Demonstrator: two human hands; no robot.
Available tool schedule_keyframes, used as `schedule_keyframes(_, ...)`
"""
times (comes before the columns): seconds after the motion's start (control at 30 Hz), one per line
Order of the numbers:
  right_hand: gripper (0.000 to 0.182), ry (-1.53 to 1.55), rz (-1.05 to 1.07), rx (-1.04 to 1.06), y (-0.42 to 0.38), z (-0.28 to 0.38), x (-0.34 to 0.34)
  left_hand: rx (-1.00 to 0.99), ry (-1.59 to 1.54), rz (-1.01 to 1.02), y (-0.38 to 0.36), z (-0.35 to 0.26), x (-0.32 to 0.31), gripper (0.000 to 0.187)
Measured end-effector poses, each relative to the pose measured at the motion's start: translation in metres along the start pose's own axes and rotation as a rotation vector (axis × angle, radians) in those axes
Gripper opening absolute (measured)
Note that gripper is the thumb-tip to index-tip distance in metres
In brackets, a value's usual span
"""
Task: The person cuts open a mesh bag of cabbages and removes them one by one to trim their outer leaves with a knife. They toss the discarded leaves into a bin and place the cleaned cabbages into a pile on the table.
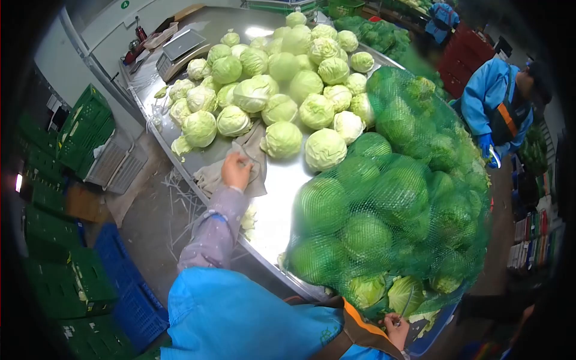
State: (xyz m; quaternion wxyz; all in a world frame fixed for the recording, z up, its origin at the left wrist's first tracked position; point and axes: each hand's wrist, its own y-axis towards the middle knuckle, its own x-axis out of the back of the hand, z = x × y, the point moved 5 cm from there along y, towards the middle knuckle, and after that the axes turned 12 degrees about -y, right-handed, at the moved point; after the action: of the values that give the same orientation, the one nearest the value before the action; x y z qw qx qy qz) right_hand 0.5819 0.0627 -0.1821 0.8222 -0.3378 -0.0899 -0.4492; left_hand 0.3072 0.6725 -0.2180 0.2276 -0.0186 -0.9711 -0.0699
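"Two hands show here; which way do the things beside them point?"

"The knife point(408, 301) has its long axis running up from the right hand point(396, 330), away from the body and leaning slightly right, against or just in front of a cabbage point(398, 294) at the near end of the green net point(390, 204). The cloth point(258, 174) lies aslant on the metal surface point(270, 207), from its left edge towards the pale cabbages point(252, 95)."

"And how open are the hands?"

"The left hand point(236, 171) has half-curled fingers over the cloth; whether they pinch it, I can't tell. The right one is closed, thumb and fingers pinching the knife's lower end."

"What do they look like?"

"The cloth is greyish beige and rumpled. The knife is narrow and pale. That near cabbage is light green, with veined leaves."
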Motion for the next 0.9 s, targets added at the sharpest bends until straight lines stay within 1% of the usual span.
schedule_keyframes(0.03,0.008,-0.047,0.056,-0.001,0.001,0.0,-0.001,0.013,0.01,0.002,0.007,0.004,-0.008,0.041)
schedule_keyframes(0.1,0.009,-0.087,0.088,0.021,0.0,0.009,-0.006,-0.202,-0.428,-0.014,0.016,-0.01,-0.036,0.063)
schedule_keyframes(0.13,0.009,-0.084,0.107,0.014,-0.004,0.023,-0.012,-0.198,-0.436,-0.015,0.016,-0.004,-0.049,0.063)
schedule_keyframes(0.17,0.009,-0.08,0.117,0.016,-0.004,0.033,-0.013,-0.088,-0.458,-0.01,0.02,0.002,-0.067,0.067)
schedule_keyframes(0.2,0.009,-0.041,0.142,0.043,-0.002,0.029,-0.013,0.017,-0.484,-0.001,0.025,0.005,-0.085,0.072)
schedule_keyframes(0.23,0.01,-0.062,0.12,0.046,-0.001,0.027,-0.01,0.007,-0.509,0.0,0.025,-0.004,-0.089,0.072)
schedule_keyframes(0.3,0.011,-0.213,0.104,0.093,0.004,0.013,-0.001,0.0,-0.163,0.168,0.013,-0.016,-0.087,0.069)
schedule_keyframes(0.33,0.013,-0.105,0.099,0.021,0.003,0.005,-0.001,0.019,-0.137,0.17,0.014,-0.015,-0.086,0.073)
schedule_keyframes(0.37,0.013,-0.098,0.082,0.019,0.003,0.007,-0.003,-0.053,-0.101,0.119,0.019,0.0,-0.09,0.073)
schedule_keyframes(0.4,0.017,-0.188,0.114,0.083,0.0,0.013,-0.007,-0.123,-0.068,0.087,0.021,0.018,-0.096,0.072)
schedule_keyframes(0.43,0.021,-0.275,0.117,0.137,-0.006,0.016,-0.008,-0.061,-0.134,0.132,0.019,0.008,-0.09,0.067)
schedule_keyframes(0.47,0.02,-0.32,0.146,0.132,-0.003,0.004,-0.011,-0.139,-0.083,0.213,0.021,-0.016,-0.091,0.064)
schedule_keyframes(0.5,0.019,-0.358,0.143,0.112,0.0,-0.008,-0.012,-0.195,-0.046,0.27,0.033,-0.012,-0.094,0.061)
schedule_keyframes(0.53,0.019,-0.346,0.17,0.068,-0.003,0.002,-0.018,-0.233,-0.017,0.31,0.041,-0.001,-0.093,0.058)
schedule_keyframes(0.57,0.021,-0.48,0.137,0.214,-0.005,0.019,-0.021,-0.269,0.006,0.34,0.053,0.013,-0.099,0.054)
schedule_keyframes(0.6,0.025,-0.362,0.19,0.095,-0.007,0.025,-0.023,-0.302,0.045,0.359,0.066,0.031,-0.109,0.051)
schedule_keyframes(0.63,0.026,-0.357,0.165,0.128,-0.004,0.013,-0.026,-0.33,0.097,0.36,0.081,0.05,-0.116,0.047)
schedule_keyframes(0.67,0.024,-0.446,0.135,0.152,-0.005,0.024,-0.024,-0.35,0.171,0.345,0.095,0.068,-0.126,0.044)
schedule_keyframes(0.7,0.024,-0.417,0.132,0.185,-0.006,0.028,-0.022,-0.354,0.254,0.33,0.101,0.078,-0.131,0.041)
schedule_keyframes(0.73,0.024,-0.414,0.134,0.234,-0.001,0.017,-0.022,-0.359,0.343,0.3,0.104,0.087,-0.13,0.037)
schedule_keyframes(0.77,0.024,-0.411,0.176,0.159,-0.001,0.016,-0.022,-0.362,0.405,0.272,0.106,0.092,-0.127,0.034)
schedule_keyframes(0.83,0.023,-0.44,0.13,0.219,0.0,0.013,-0.022,-0.377,0.502,0.229,0.11,0.109,-0.116,0.028)
schedule_keyframes(0.9,0.023,-0.461,0.131,0.189,-0.003,0.015,-0.017,-0.413,0.59,0.175,0.106,0.117,-0.11,0.022)
